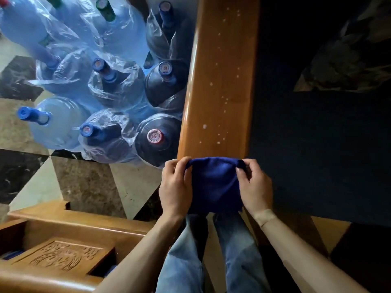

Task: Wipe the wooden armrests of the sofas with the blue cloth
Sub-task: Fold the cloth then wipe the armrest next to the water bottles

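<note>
As the person stood at the near end of the wooden armrest (220, 81), both hands were busy with the blue cloth (213, 185). The left hand (175, 191) pinched its far left corner and the right hand (255, 189) pinched the far right one, fingers curled round the fabric, so it hung spread between them right at the armrest's end. I judged they held it that way to open or fold it flat before laying it on the wood. The armrest carried scattered pale droplets or specks (222, 102) along its length, not yet wiped. A dark sofa seat (317, 134) lay to its right.

Beside the armrest on the tiled floor (88, 187) stood a cluster of large water bottles (112, 85), capped, several wrapped in clear plastic bags; whether they were full I couldn't tell. A carved wooden table (63, 254) sat nearer, lower left.
</note>
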Demonstrator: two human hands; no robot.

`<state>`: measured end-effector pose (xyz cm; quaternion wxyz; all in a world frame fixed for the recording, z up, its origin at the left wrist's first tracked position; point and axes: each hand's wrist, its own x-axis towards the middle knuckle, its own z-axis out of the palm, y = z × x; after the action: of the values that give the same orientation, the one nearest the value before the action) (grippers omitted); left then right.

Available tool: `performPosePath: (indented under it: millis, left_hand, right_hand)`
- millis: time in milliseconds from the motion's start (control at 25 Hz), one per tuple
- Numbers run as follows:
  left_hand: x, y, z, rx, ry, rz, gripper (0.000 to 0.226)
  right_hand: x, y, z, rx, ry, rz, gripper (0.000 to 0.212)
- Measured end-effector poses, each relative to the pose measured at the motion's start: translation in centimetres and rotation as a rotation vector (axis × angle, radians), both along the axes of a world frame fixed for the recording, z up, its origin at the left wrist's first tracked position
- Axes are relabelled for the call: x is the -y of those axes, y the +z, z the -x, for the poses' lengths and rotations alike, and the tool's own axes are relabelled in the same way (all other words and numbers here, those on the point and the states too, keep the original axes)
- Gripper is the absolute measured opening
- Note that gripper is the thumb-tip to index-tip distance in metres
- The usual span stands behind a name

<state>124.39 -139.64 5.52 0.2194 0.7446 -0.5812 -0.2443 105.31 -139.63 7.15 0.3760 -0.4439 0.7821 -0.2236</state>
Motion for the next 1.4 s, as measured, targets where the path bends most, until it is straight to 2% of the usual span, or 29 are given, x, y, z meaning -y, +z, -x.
performPosePath:
  millis: [80,160,200,280,360,440,600,680,760,800,880,960,1000,1080,1160,1200,1240,1280,1320,1400]
  left_hand:
    - [-0.9,-1.5,1.2,0.197,-0.089,0.083,0.044]
    - [-2.7,-2.2,2.9,0.374,-0.411,0.128,0.056]
    - [-3.3,-2.3,3.7,0.442,-0.556,0.098,0.061]
    - [-3.2,-2.5,4.6,0.499,-0.704,0.014,0.068]
    - [-1.3,-2.4,4.8,0.484,-0.778,0.006,0.07]
    - [2.3,-1.9,4.5,0.486,-0.826,0.008,0.071]
    - [15.3,-2.5,6.6,0.521,-0.604,0.006,0.068]
    - [21.9,-2.5,9.2,0.466,-0.477,-0.031,0.064]
    - [24.2,-2.6,10.9,0.498,-0.564,-0.022,0.061]
    - [23.6,-2.9,10.8,0.525,-0.72,0.035,0.061]
    - [19.5,-2.9,8.3,0.559,-1.115,0.163,0.061]
    - [14.1,-2.8,4.3,0.556,-1.38,0.18,0.063]
    - [12.8,-2.5,2.3,0.562,-1.415,0.169,0.065]
    - [14.8,-2.4,0.4,0.561,-1.275,0.16,0.063]
    - [20.4,-2.4,2.8,0.577,-0.922,0.12,0.061]
    - [23.8,-2.5,5.5,0.527,-0.718,0.086,0.06]
    - [26.6,-2.3,8.4,0.479,-0.568,0.039,0.059]
    - [28.1,-2.1,11.1,0.459,-0.501,-0.005,0.059]
    - [28.4,-2.5,12.9,0.475,-0.539,-0.004,0.058]
    - [25.4,-3.5,13.6,0.532,-0.891,0.106,0.054]
  right_hand:
    - [0.0,-1.2,-0.4,-0.068,-0.03,0.003,0.014]
    - [0.0,-1.8,-0.5,-0.069,-0.059,0.022,0.018]
    - [0.2,-2.2,-0.3,-0.046,-0.075,0.058,0.022]
    - [1.1,-2.5,0.1,0.066,-0.129,0.136,0.029]
    - [3.1,-2.9,0.6,0.184,-0.219,0.146,0.034]
    - [5.2,-3.7,0.7,0.211,-0.303,0.114,0.035]
    - [5.5,-4.9,0.0,0.123,-0.308,0.142,0.045]
    - [4.1,-4.9,-0.5,0.023,-0.201,0.153,0.048]
    - [2.3,-4.9,-0.5,-0.221,0.116,0.34,0.046]
    - [1.4,-5.1,-0.5,-0.317,0.368,0.462,0.043]
    - [-0.1,-5.6,-0.5,-0.361,0.851,0.631,0.037]
    - [-0.7,-5.8,-0.9,-0.297,1.083,0.688,0.032]
    - [-0.5,-5.6,-1.3,-0.263,1.119,0.697,0.03]
    - [0.6,-5.2,-2.1,-0.216,1.141,0.699,0.029]
    - [1.4,-5.2,-2.5,-0.216,1.163,0.675,0.031]
    - [1.6,-5.3,-2.5,-0.214,1.156,0.665,0.031]
    - [1.7,-5.5,-2.3,-0.197,1.155,0.659,0.031]
    - [1.7,-5.7,-2.1,-0.182,1.161,0.653,0.031]
    - [1.7,-6.0,-1.9,-0.189,1.171,0.651,0.031]
    - [1.7,-6.7,-1.5,-0.235,1.184,0.652,0.032]
